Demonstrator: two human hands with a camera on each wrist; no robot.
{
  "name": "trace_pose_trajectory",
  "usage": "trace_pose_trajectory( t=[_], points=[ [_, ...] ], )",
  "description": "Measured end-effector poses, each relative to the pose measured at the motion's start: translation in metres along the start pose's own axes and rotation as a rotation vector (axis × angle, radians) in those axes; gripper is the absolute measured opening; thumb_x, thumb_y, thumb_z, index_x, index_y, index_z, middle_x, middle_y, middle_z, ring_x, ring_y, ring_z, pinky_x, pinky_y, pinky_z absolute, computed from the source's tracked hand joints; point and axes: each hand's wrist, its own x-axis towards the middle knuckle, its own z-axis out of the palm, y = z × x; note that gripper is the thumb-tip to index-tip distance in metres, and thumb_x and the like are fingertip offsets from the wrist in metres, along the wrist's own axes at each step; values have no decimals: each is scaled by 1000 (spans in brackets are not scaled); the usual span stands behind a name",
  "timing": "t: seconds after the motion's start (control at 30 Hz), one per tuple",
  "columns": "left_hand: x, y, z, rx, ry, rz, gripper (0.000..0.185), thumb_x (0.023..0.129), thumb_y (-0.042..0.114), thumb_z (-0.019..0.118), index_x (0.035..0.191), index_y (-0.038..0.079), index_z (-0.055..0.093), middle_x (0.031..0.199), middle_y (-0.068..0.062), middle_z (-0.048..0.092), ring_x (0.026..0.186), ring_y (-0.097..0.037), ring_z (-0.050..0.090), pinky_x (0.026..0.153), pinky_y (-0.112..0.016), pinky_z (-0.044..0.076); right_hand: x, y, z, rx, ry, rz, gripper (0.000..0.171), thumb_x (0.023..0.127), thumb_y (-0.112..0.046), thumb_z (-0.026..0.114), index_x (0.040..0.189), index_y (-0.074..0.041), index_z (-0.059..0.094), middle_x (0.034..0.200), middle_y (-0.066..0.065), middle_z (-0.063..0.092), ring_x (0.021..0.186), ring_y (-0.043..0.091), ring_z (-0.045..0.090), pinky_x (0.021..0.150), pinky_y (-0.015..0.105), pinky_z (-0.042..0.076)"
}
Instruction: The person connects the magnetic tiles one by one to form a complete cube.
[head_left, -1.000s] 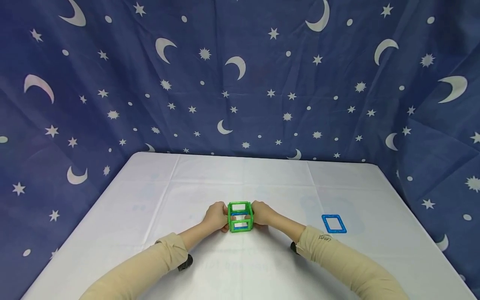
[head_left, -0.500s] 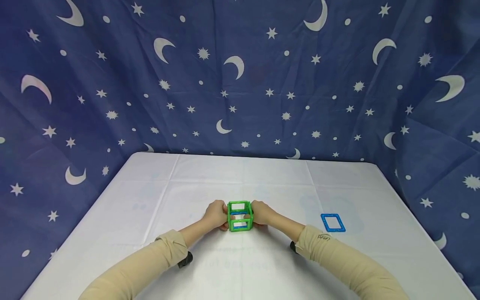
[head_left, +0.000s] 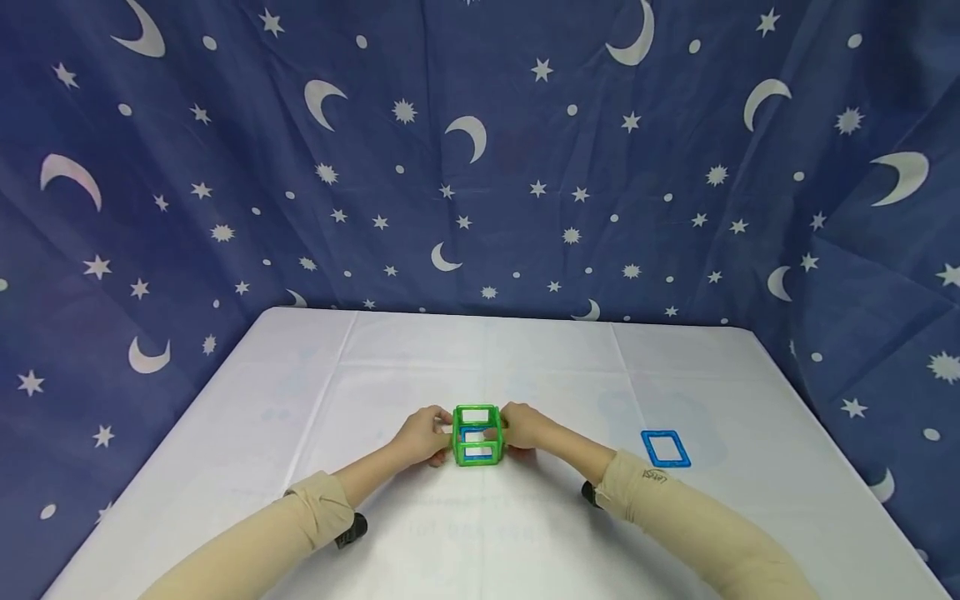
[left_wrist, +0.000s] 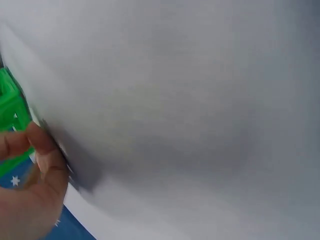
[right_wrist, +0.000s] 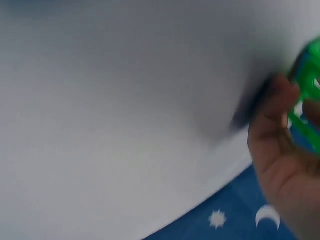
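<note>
Both my left hand [head_left: 422, 434] and right hand [head_left: 522, 426] are pinching the green cube frame [head_left: 476, 435] mid-table, squaring its sides, and I reckon the loose blue square tile [head_left: 665, 447] wants fetching next.

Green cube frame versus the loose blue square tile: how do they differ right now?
The green cube frame is a standing box of joined tiles, mostly green with blue inside; the blue square tile is one flat blue piece. The cube frame is gripped between the left hand and right hand; the tile lies untouched, off to the right. Both rest on the white table, and both are open square outlines.
</note>
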Motion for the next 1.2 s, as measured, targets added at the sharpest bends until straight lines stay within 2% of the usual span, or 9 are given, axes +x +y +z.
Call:
trace_pose_trajectory(
  t=[0.1, 0.2, 0.3, 0.37, 0.47, 0.6, 0.8, 1.0, 1.2],
  points=[
    [-4, -5, -5, 33, -73, 52, 47, 79, -8, 60, 125, -9, 50, 81, -8, 54, 51, -10, 49, 47, -20, 46, -5, 5, -10, 8, -74, -58, 9, 92, -9, 58, 96, -2, 55, 69, 3, 56, 54, 13, 51, 50, 20, 42],
    [-8, -5, -10, 60, -144, 72, 67, 73, -10, 66, 135, -6, 41, 100, -11, 47, 56, -12, 49, 49, -24, 47, -8, 7, -18, 16, -136, -108, 46, 85, -2, 64, 126, 0, 43, 92, 8, 55, 72, 17, 52, 65, 28, 46],
    [-11, -2, -10, 131, -159, 81, 86, 68, 5, 81, 140, -2, 35, 109, -12, 46, 74, -17, 55, 67, -35, 54, -11, 7, -19, 14, -140, -142, 75, 78, -11, 76, 139, -2, 33, 111, 12, 51, 93, 22, 51, 86, 39, 47],
    [-13, 0, -8, 182, -139, 101, 95, 64, 16, 87, 140, -3, 33, 112, -13, 46, 90, -21, 56, 83, -43, 52, -12, 6, -14, -3, -111, -161, 81, 74, -19, 81, 138, -3, 35, 116, 13, 49, 103, 23, 49, 98, 44, 43],
    [-15, 0, 0, 253, -76, 144, 97, 62, 27, 89, 137, -5, 36, 114, -13, 47, 105, -26, 54, 97, -46, 46, -12, 4, -4, -36, -50, -156, 80, 72, -26, 83, 135, -4, 39, 117, 13, 48, 107, 25, 51, 99, 48, 44],
    [-16, -2, 7, 284, -18, 177, 88, 66, 27, 86, 133, -6, 41, 114, -13, 48, 105, -29, 56, 96, -48, 47, -12, 3, 1, -53, -5, -128, 78, 72, -26, 83, 134, -5, 41, 117, 12, 47, 106, 26, 53, 98, 48, 45],
    [-16, -2, 11, 300, 16, 194, 85, 66, 27, 86, 131, -8, 42, 111, -12, 50, 102, -27, 56, 94, -47, 47, -13, 4, 2, -65, 14, -118, 79, 71, -26, 83, 134, -1, 41, 114, 12, 49, 103, 24, 53, 98, 46, 45],
    [-15, -3, 12, 293, 28, 201, 84, 66, 25, 86, 130, -8, 44, 112, -12, 51, 103, -27, 56, 96, -46, 47, -14, 4, 3, -43, 27, -122, 77, 71, -24, 83, 132, 0, 43, 114, 13, 49, 103, 24, 53, 99, 46, 45],
    [-14, -4, 11, 289, 22, 196, 87, 66, 26, 86, 132, -8, 42, 116, -14, 51, 107, -29, 56, 97, -47, 46, -16, 3, -2, -41, -11, -108, 81, 71, -23, 83, 136, 2, 40, 117, 15, 48, 109, 27, 52, 102, 46, 42]
  ],
)
